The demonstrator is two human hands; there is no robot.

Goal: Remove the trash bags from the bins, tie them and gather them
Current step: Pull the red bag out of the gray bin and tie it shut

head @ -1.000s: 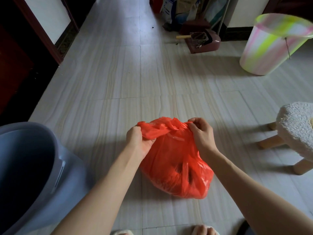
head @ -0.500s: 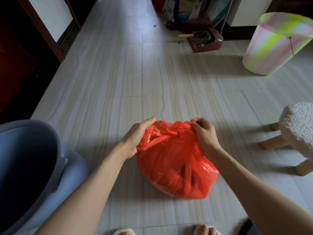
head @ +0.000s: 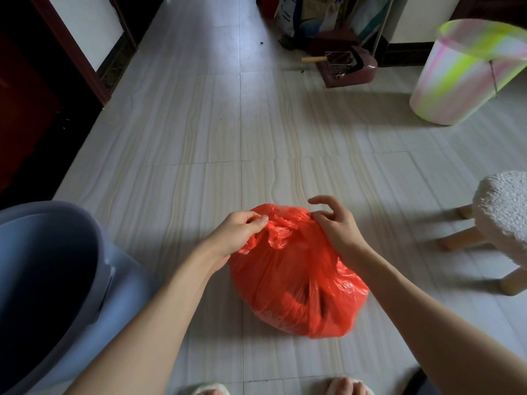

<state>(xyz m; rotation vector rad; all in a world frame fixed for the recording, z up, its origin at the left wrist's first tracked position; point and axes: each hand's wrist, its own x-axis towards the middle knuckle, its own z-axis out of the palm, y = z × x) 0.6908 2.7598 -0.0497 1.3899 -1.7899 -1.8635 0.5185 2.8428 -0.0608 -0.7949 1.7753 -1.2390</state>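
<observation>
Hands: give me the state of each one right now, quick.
Left hand: closed, pinching the gathered top of the red trash bag.
Right hand: thumb and lower fingers grip the bag's top; upper fingers lifted.

On the pale tiled floor (head: pixel 182 132) a full red trash bag (head: pixel 296 283) sits between a grey bin (head: pixel 94 269) and a fluffy stool (head: pixel 504 212), its gathered top pinched by the left hand (head: pixel 236 232) and the right hand (head: pixel 336 226), with a pink-and-green bin (head: pixel 462 72) beyond.
</observation>
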